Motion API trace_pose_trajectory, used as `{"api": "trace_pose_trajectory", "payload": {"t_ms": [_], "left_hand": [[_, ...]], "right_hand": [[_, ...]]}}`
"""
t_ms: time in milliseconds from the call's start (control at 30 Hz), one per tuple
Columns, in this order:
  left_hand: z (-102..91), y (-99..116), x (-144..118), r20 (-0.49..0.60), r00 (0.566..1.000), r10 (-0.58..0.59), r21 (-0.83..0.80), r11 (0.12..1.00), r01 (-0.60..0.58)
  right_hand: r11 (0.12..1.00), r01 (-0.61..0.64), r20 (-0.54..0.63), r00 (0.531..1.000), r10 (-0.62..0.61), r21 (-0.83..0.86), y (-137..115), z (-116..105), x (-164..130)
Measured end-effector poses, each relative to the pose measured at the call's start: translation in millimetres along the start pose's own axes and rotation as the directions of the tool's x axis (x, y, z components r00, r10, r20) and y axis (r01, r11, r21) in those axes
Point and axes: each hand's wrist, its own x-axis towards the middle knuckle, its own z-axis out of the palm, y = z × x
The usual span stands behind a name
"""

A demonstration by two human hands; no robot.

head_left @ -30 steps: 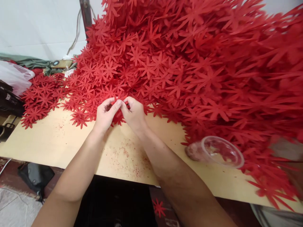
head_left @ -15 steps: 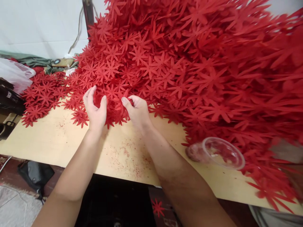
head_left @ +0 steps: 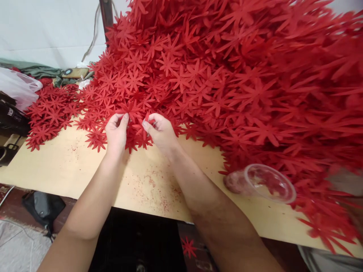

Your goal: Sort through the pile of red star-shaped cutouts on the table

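Observation:
A tall heap of red flower-shaped cutouts (head_left: 181,81) with narrow petals fills the back and right of the table. At its front edge, my left hand (head_left: 116,130) is closed in a pinch, thumb against the fingers, on a red flower cutout (head_left: 131,109). Just to the right, my right hand (head_left: 162,132) pinches another red flower cutout (head_left: 139,128) between thumb and fingers, with petals sticking out on both sides of the thumb. A small gap separates the two hands. The fingertips are partly hidden among the red petals.
A clear plastic cup (head_left: 269,183) lies on its side at the right. A smaller pile of red cutouts (head_left: 51,113) sits at the left, near a white plastic bag (head_left: 18,88). Red crumbs dot the wooden table (head_left: 93,177). One cutout (head_left: 188,246) lies below the table edge.
My left hand has gone from spread fingers to a pinch on a cutout, its fingertips coming down. My right hand keeps its pinch and has shifted slightly left.

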Motion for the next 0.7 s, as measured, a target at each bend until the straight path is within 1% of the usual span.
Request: {"api": "trace_pose_trajectory", "payload": {"t_ms": [33, 100, 167, 233, 333, 433, 500, 600, 633, 700], "left_hand": [[-1.8, -0.7, 1.7, -0.016, 1.0, -0.02, -0.023, 1.0, 0.02], [-3.5, -2.1, 3.4, -0.014, 0.999, -0.047, -0.058, 0.997, 0.046], [-2.8, -3.5, 2.7, 0.017, 0.998, -0.061, -0.077, 0.995, 0.062], [-0.7, -4.5, 0.5, 0.061, 0.996, -0.07, -0.086, 0.993, 0.075], [2.3, -4.5, -2.8, 0.102, 0.991, -0.088, -0.107, 0.989, 0.098], [3.9, -2.1, -5.1, 0.107, 0.987, -0.118, -0.12, 0.984, 0.131], [5.1, 0.5, -6.4, 0.103, 0.984, -0.148, -0.12, 0.98, 0.16], [7.5, 2.9, -8.2, 0.087, 0.974, -0.207, -0.094, 0.972, 0.215], [8.2, 3.0, -8.5, 0.081, 0.973, -0.215, -0.087, 0.971, 0.222], [9.3, 2.0, -8.6, 0.071, 0.978, -0.195, -0.095, 0.975, 0.202]], "right_hand": [[1.0, -0.005, -0.047, 0.999, 0.004, -0.018, 1.1, -1.7, 1.5], [0.999, -0.007, -0.131, 0.991, 0.002, -0.035, 3.0, -4.8, 4.3], [0.999, 0.016, -0.173, 0.985, -0.024, -0.049, 3.9, -6.7, 5.7], [0.996, 0.048, -0.185, 0.981, -0.061, -0.075, 3.2, -7.5, 5.2], [0.99, 0.078, -0.188, 0.977, -0.1, -0.118, -1.2, -8.0, 2.3], [0.987, 0.087, -0.175, 0.979, -0.109, -0.132, -6.0, -8.8, 0.4], [0.984, 0.118, -0.153, 0.978, -0.139, -0.135, -7.5, -9.3, 0.6], [0.967, 0.223, -0.121, 0.964, -0.237, -0.12, -8.3, -9.2, 1.1], [0.963, 0.248, -0.104, 0.96, -0.259, -0.101, -8.7, -8.8, 0.8], [0.965, 0.257, -0.038, 0.965, -0.259, -0.052, -10.1, -7.4, -0.9]]}}
